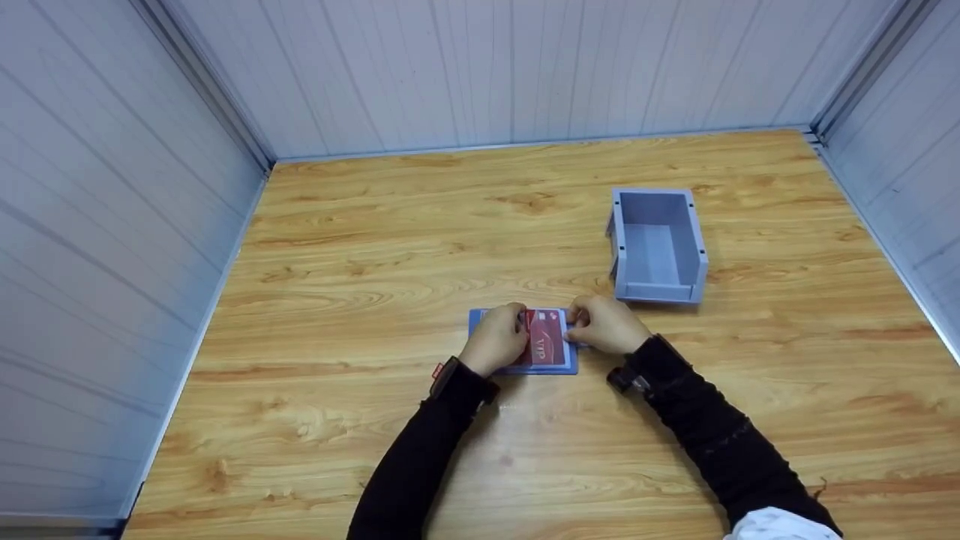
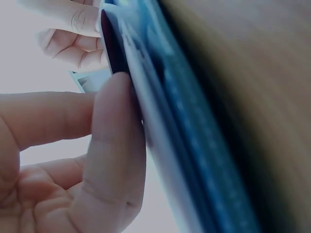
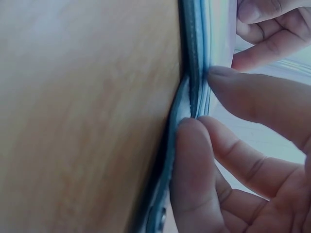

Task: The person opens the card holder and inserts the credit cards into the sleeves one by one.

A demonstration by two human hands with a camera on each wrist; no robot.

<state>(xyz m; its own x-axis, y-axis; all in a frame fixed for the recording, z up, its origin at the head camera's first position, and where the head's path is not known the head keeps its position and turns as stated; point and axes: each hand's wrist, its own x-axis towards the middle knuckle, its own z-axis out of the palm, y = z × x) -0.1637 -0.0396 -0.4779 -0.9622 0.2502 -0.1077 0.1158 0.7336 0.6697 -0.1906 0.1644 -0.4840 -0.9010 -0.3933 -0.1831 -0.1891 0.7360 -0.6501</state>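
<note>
A blue card holder [image 1: 574, 366] with clear sleeves lies flat on the wooden table. On its sleeve sits a red card [image 1: 546, 346] with "VIP" lettering. At the card's left side, my left hand [image 1: 495, 341] pinches the edge with thumb and finger; in the left wrist view the thumb [image 2: 114, 150] touches the card beside the raised sleeves. My right hand [image 1: 609, 325] holds the holder's right edge. Up close in the right wrist view, one fingertip [image 3: 194, 145] is by a blue strap [image 3: 170, 141] with a metal snap, another digit against the sleeve edges. The left hand covers the holder's left part.
A grey plastic bin [image 1: 660, 247] stands on the table [image 1: 360, 300] behind and right of the right hand. Pale panel walls [image 1: 480, 75] enclose the back and both sides. Black sleeves with wrist cameras cover both forearms.
</note>
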